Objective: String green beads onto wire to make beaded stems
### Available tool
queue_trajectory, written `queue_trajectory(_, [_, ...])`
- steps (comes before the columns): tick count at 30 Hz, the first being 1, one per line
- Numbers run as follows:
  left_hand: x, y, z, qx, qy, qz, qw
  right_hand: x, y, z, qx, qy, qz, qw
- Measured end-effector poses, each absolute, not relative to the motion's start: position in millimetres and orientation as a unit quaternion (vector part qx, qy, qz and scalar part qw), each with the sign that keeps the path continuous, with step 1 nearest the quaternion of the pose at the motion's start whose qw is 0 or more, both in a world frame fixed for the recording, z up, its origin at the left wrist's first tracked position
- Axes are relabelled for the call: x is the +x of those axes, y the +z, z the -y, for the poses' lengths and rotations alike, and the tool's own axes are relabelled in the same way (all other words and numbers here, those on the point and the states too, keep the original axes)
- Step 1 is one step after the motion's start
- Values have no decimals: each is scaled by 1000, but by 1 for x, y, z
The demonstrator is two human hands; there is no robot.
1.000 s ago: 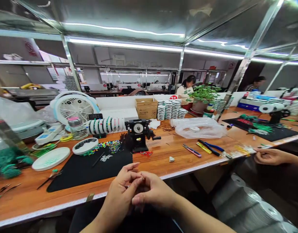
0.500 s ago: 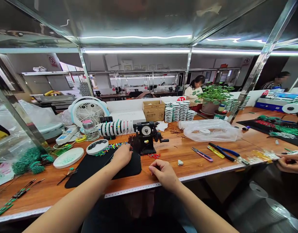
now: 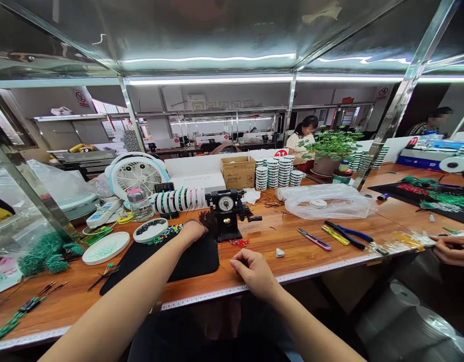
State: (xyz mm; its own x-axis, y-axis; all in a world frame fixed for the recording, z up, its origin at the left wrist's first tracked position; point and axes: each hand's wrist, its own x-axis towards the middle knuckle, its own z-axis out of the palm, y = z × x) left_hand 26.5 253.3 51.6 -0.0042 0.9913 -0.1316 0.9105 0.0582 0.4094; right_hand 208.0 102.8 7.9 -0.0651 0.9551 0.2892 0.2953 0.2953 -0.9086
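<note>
Reaching to the dark strands (image 3: 205, 217), left of the machine (image 3: 227, 221), is best done lightly; the left hand's (image 3: 194, 231) grip is hidden, the right hand (image 3: 255, 273) is curled, its hold unclear.

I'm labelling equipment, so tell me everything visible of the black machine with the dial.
The black machine stands upright on the wooden table, beside the black mat. It looks metallic, with a round pale dial, a gold-coloured mark below it and a crank handle at right. White spools line up at its left; red pieces lie by its base. The left hand is near, contact unclear.
</note>
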Motion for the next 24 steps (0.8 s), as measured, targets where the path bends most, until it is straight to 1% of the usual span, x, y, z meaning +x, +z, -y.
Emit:
queue_trajectory(3, [22, 55, -253, 677, 103, -700, 203, 207, 9, -101, -484, 346, 644, 482])
queue_trajectory(6, [18, 58, -249, 680, 128, -690, 211, 207, 9, -100, -484, 353, 642, 479])
queue_trajectory(9, [15, 62, -238, 674, 172, -681, 230, 208, 8, -101, -483, 356, 637, 484])
queue_trajectory(12, [15, 64, -210, 652, 241, -665, 274, 209, 7, -102, -469, 367, 630, 497])
queue_trajectory(14, [17, 62, -182, 623, 293, -650, 322, 207, 8, -101, -455, 408, 601, 514])
queue_trajectory(16, [21, 58, -148, 594, 332, -626, 381, 201, 13, -97, -443, 482, 545, 525])
queue_trajectory(19, [26, 47, -98, 555, 345, -593, 470, 187, 22, -87, -412, 582, 474, 516])
queue_trajectory(22, [28, 34, -62, 461, 355, -535, 613, 175, 26, -74, -387, 628, 453, 501])
queue_trajectory(24, [27, 28, -47, 409, 366, -502, 668, 171, 24, -67, -388, 635, 450, 494])
